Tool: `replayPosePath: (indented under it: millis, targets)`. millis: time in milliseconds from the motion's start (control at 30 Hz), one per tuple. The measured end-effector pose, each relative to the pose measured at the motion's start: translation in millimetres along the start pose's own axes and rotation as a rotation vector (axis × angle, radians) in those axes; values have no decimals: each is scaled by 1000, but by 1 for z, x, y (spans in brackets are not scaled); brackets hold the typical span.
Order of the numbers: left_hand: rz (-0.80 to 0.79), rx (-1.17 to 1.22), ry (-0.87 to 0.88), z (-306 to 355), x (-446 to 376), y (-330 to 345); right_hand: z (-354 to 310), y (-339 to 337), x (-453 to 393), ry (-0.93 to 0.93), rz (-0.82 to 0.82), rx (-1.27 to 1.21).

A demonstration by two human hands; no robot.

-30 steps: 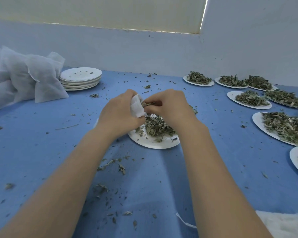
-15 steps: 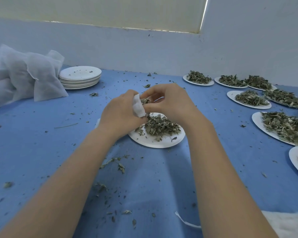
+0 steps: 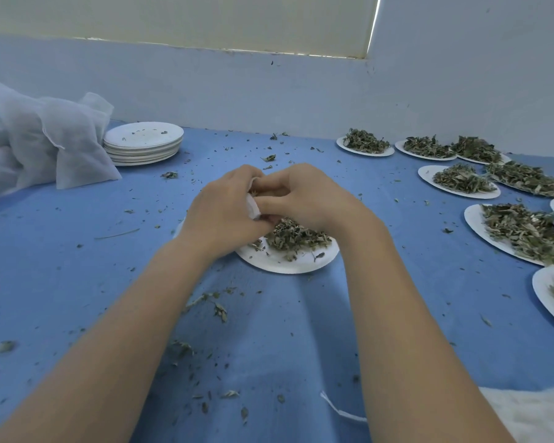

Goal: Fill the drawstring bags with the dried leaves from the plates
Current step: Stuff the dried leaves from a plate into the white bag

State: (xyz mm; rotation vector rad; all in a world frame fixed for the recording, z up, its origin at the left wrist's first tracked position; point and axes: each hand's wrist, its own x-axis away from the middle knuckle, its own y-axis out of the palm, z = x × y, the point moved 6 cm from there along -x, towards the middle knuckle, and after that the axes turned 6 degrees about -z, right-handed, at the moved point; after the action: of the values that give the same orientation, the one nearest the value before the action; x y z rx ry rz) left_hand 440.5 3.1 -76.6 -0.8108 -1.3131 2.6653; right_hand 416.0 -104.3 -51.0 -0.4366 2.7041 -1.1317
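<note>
My left hand (image 3: 224,212) grips a small white drawstring bag (image 3: 253,207), of which only a strip of cloth shows between my hands. My right hand (image 3: 304,196) is pressed against it, fingers curled at the bag's mouth with bits of dried leaf there. Both hands hover over a white paper plate (image 3: 288,262) at the table's middle. A heap of dried green leaves (image 3: 293,236) lies on that plate, just below my right hand. Most of the bag is hidden behind my fingers.
Several plates heaped with dried leaves (image 3: 461,180) line the right side. A stack of used white plates (image 3: 143,147) stands at the back left beside a pile of filled white bags (image 3: 45,139). White cloth (image 3: 534,414) lies at the near right corner. Leaf crumbs litter the blue tablecloth (image 3: 77,266).
My right hand rose from the leaf heap to the bag's mouth and now presses in against my left hand. The left hand has kept its hold on the bag.
</note>
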Motion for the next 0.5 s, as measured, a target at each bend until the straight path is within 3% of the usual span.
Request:
replayPosePath:
  millis: [67,500]
  targets:
    - [3,17,14,0,1,-1,2,-2,2,-14,-24,-36]
    - [5,74,18,12,1,-1,-4,-8,-5,34,309,151]
